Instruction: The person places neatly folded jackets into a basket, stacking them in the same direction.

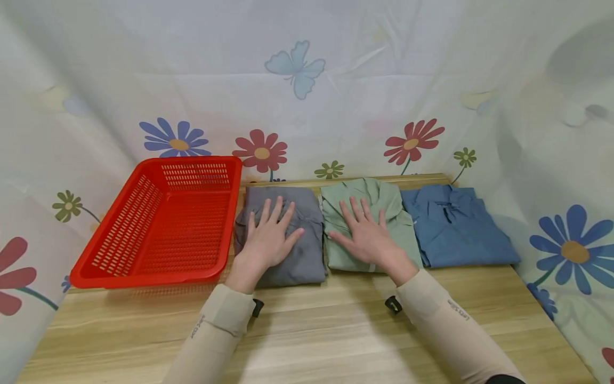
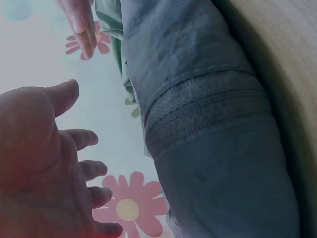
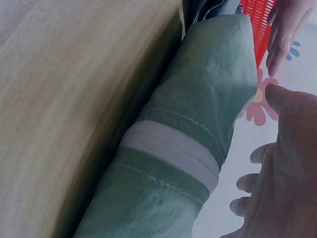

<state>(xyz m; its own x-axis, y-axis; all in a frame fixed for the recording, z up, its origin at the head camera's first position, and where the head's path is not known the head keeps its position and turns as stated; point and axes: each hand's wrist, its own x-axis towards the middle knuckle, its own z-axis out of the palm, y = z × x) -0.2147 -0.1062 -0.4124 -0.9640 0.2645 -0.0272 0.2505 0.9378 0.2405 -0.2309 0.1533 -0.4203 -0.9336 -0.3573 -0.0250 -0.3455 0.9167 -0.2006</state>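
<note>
Basket, head view: red rectangular plastic basket with slotted walls (image 1: 144,280), at the left on a pale wood-grain table (image 1: 326,330).
Garments, head view: folded grey cloth garment (image 1: 302,266) just beside the basket, folded light-green cloth garment (image 1: 397,224) in the middle, folded blue cloth garment (image 1: 455,229) at the right.
Hands, head view: left hand (image 1: 270,239) over the grey garment, right hand (image 1: 366,237) over the green one, both with fingers spread.
Grey garment, left wrist view: ribbed, stitched band (image 2: 208,106) across its near edge; left palm apart from the cloth, fingers spread.
Green garment, right wrist view: pale band (image 3: 171,153) between stitch lines; right hand above, apart from it, holding nothing.
</note>
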